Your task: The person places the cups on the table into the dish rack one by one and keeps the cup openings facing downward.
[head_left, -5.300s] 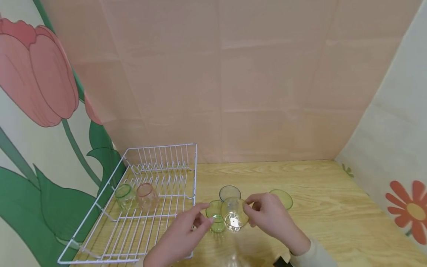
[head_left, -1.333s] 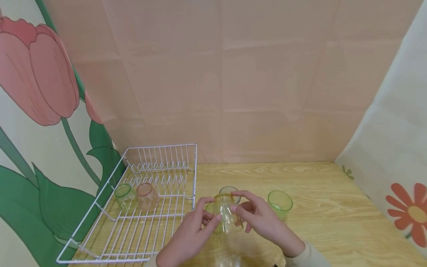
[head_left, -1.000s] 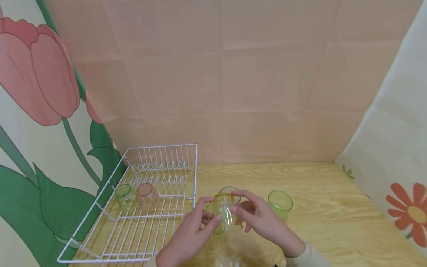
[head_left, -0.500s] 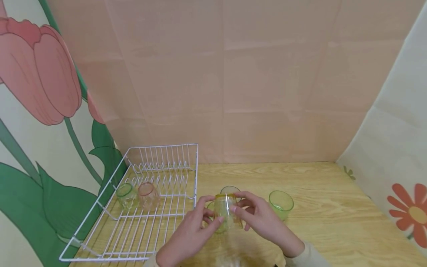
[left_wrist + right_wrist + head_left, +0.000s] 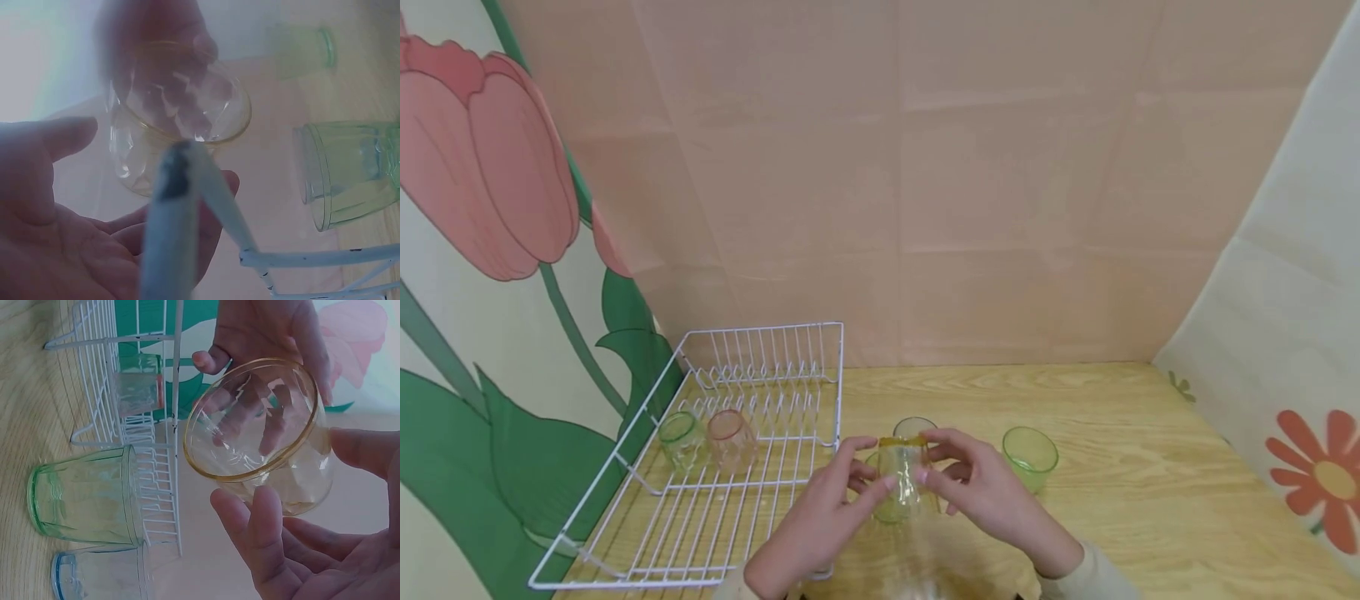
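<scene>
A clear drinking glass (image 5: 904,467) with an amber rim is held above the table between both hands. From the left, my left hand (image 5: 823,512) grips it with fingertips at the rim and thumb against the side. My right hand (image 5: 992,492) pinches the other side between thumb and fingers. In the right wrist view the glass (image 5: 300,478) is tilted, its open mouth facing the camera, and the left fingers show through it. Behind the held glass, partly hidden, stand a green glass (image 5: 356,181) and a bluish glass (image 5: 106,575).
A white wire dish rack (image 5: 808,483) stands on the left of the wood-grain table (image 5: 1120,500). A green-rimmed glass (image 5: 683,446) and a pink glass (image 5: 732,446) stand in it side by side. Another green glass (image 5: 1030,458) stands right of the right hand.
Earlier the right hand held the amber-rimmed glass with the left fingers beside it; now both hands hold it and its rim shows nearly edge-on. Over the last second it has tilted slightly.
</scene>
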Available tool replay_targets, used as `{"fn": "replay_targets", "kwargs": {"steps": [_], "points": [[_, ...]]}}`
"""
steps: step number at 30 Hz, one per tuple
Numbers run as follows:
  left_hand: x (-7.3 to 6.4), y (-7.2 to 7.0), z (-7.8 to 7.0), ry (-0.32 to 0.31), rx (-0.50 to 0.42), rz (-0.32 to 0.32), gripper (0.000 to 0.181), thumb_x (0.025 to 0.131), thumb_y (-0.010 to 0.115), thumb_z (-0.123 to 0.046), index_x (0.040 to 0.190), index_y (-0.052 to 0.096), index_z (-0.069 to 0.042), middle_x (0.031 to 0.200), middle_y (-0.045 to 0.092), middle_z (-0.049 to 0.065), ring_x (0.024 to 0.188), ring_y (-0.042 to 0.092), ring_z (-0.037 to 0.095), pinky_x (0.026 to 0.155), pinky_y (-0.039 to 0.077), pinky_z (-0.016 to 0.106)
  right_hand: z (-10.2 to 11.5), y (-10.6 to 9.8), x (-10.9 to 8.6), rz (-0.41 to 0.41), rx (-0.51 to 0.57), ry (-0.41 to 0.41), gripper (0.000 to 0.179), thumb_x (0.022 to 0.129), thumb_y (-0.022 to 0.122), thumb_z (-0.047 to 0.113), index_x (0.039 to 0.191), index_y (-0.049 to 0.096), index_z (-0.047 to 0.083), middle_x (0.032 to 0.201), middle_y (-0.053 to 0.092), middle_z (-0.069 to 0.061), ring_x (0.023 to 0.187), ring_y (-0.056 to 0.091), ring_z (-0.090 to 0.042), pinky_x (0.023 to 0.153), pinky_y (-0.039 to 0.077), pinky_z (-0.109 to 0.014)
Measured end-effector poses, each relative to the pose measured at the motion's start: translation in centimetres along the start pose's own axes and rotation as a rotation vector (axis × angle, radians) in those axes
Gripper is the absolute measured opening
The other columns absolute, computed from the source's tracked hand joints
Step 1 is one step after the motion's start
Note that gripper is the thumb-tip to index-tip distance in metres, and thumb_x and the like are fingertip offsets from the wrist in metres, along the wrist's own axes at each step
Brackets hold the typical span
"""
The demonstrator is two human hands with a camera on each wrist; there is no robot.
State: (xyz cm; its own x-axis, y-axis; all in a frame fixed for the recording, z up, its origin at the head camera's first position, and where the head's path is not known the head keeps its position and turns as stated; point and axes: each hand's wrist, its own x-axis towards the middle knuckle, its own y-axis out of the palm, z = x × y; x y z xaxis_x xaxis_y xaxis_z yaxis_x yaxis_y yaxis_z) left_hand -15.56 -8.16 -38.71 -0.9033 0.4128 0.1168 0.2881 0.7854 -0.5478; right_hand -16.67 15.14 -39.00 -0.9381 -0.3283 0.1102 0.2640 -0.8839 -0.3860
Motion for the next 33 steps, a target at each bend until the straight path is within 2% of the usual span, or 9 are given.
{"fn": "replay_targets", "kwargs": {"steps": [8,19,23,28,33], "points": [[-0.06,0.20,-0.24,-0.039,0.007,-0.005,0.075,0.091,0.067,-0.055,0.146,0.043,-0.012,0.119,0.064,0.002,0.099,0.061,0.015,0.072,0.054,0.033,-0.14,0.17,-0.04,0.012,-0.004,-0.025,0.055,0.091,0.075,0.027,0.136,0.056,0.002,0.125,0.062,-0.020,0.084,0.069,-0.021,0.058,0.057,-0.033],[-0.04,0.46,0.01,-0.029,0.017,-0.011,0.073,0.088,0.070,-0.057,0.143,0.046,-0.016,0.116,0.060,0.000,0.098,0.058,0.015,0.069,0.052,0.029,-0.34,0.22,-0.09,0.010,-0.011,-0.016,0.056,0.088,0.078,0.026,0.134,0.058,0.003,0.130,0.061,-0.018,0.088,0.068,-0.022,0.059,0.057,-0.033],[-0.14,0.50,0.20,-0.011,0.000,-0.008,0.071,0.089,0.070,-0.054,0.143,0.045,-0.016,0.116,0.059,0.001,0.097,0.059,0.015,0.071,0.053,0.028,-0.34,0.25,-0.22,0.014,-0.013,-0.045,0.055,0.088,0.078,0.026,0.133,0.058,0.003,0.129,0.061,-0.018,0.092,0.067,-0.023,0.061,0.058,-0.033],[-0.31,0.45,0.32,-0.002,-0.013,-0.014,0.070,0.090,0.071,-0.051,0.144,0.043,-0.017,0.116,0.059,0.001,0.097,0.060,0.015,0.081,0.055,0.037,-0.30,0.20,-0.30,0.033,-0.024,-0.118,0.052,0.090,0.076,0.023,0.135,0.057,0.004,0.127,0.062,-0.017,0.097,0.066,-0.023,0.067,0.058,-0.031],[-0.37,0.27,0.36,0.036,-0.004,-0.018,0.070,0.090,0.070,-0.049,0.144,0.042,-0.015,0.118,0.060,0.003,0.101,0.060,0.017,0.086,0.054,0.043,-0.27,0.05,-0.24,0.043,-0.036,-0.162,0.049,0.091,0.075,0.022,0.135,0.057,0.008,0.125,0.064,-0.013,0.099,0.066,-0.024,0.068,0.058,-0.031]]}}
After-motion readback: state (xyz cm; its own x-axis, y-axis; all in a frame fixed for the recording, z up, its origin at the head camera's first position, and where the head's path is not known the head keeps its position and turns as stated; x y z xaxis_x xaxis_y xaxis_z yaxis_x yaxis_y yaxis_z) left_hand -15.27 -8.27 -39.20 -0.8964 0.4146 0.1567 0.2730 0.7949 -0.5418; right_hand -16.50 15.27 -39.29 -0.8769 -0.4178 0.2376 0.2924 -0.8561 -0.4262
